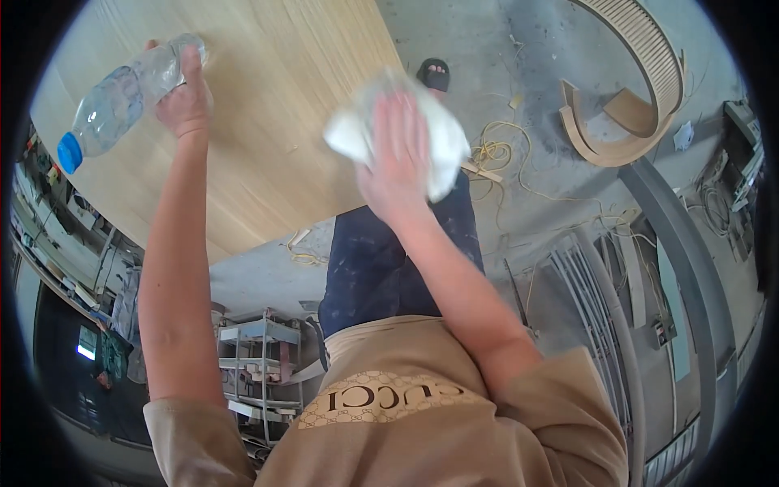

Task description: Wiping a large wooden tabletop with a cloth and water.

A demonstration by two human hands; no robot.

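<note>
A white cloth (445,154) is at the worktop's right edge, near its near corner, partly overhanging it in view; the worktop (268,97) is a pale wood-grain panel. The right hand (396,154) lies over the cloth, its fingers straight and side by side. Blur hides whether they pinch the fabric, and I cannot tell whether the cloth touches the panel. Over the worktop's left part, the left hand (185,101) has its fingers clamped around the base end of a clear plastic bottle (109,109), tipped so that its blue screw cap (70,152) points toward the worktop's left edge.

The work looks under way rather than finished: the cloth is in use, the bottle is capped and not set down. No wet patch or streak shows, so how much of the panel is done or left cannot be judged.

Right of the worktop are a foot in a dark sandal (436,77), a coiled yellow cord (491,152) and, farther off, a curved slatted wooden piece (641,49). A metal shelf rack (266,331) stands on the worktop's near side.
</note>
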